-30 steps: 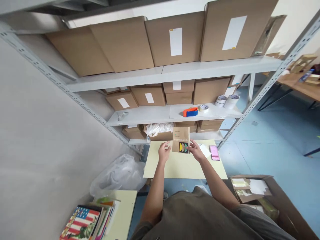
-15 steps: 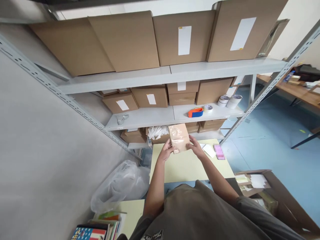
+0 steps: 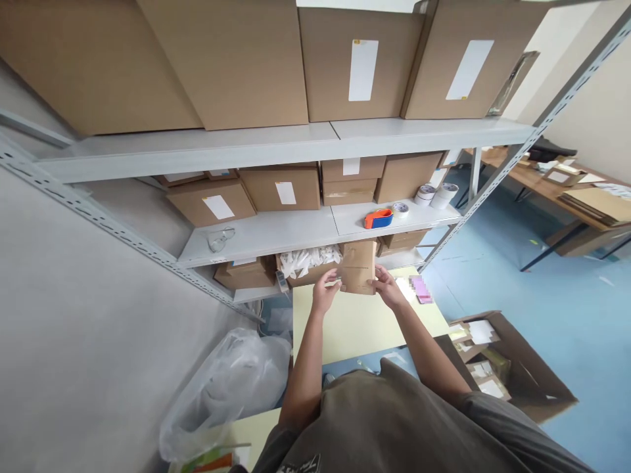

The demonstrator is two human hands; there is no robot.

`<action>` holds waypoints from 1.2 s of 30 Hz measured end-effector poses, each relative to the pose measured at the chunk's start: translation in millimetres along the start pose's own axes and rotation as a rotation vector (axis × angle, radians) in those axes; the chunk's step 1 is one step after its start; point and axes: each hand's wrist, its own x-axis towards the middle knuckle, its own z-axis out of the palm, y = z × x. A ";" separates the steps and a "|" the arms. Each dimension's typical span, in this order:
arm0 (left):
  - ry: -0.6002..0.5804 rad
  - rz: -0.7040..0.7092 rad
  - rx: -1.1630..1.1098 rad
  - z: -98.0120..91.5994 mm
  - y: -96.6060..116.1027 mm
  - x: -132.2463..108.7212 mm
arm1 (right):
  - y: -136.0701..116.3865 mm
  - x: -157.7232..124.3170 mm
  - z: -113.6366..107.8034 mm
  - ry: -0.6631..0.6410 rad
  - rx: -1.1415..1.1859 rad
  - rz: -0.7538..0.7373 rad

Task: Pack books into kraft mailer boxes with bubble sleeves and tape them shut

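Observation:
A small brown cardboard box [image 3: 358, 266] is held up over the pale yellow table [image 3: 345, 332]. Faint print shows on the face toward me. My left hand [image 3: 325, 292] has its fingers closed at the box's lower left edge. On the opposite edge, my right hand [image 3: 388, 287] grips the lower right corner between thumb and fingers. White papers [image 3: 405, 289] and a blurred-out purple item [image 3: 420, 289] lie on the table just right of my right hand.
Ahead stands a metal shelf [image 3: 276, 152] stacked with cartons. Its middle level carries an orange-and-blue tape dispenser [image 3: 378, 219], tape rolls [image 3: 444, 196] and clear glasses [image 3: 220, 240]. A plastic bag [image 3: 236, 381] sits at left, an open carton [image 3: 537, 378] at right.
The box has been turned in my hands: its shiny taped face gave way to a matte printed one. My view has shifted, showing more of the open carton at right.

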 end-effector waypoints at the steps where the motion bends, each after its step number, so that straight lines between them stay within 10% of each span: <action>1: -0.053 0.015 0.005 9.8 2.2 -0.4 | 1.6 1.0 4.0 0.009 -0.033 -0.027; 7: -0.132 0.071 -0.132 56.0 12.2 0.0 | 16.0 7.8 11.3 -0.149 -0.136 -0.077; 12: -0.266 -0.073 -0.325 32.3 7.7 11.1 | 14.1 14.6 -27.9 0.173 -0.267 -0.086; 17: -0.154 -0.192 -0.313 17.2 -11.9 14.1 | 22.6 16.3 -43.9 0.124 -0.053 0.027; 36: 0.312 -0.677 0.020 -46.9 -233.9 -24.8 | 260.9 13.2 -57.2 0.302 -0.226 0.615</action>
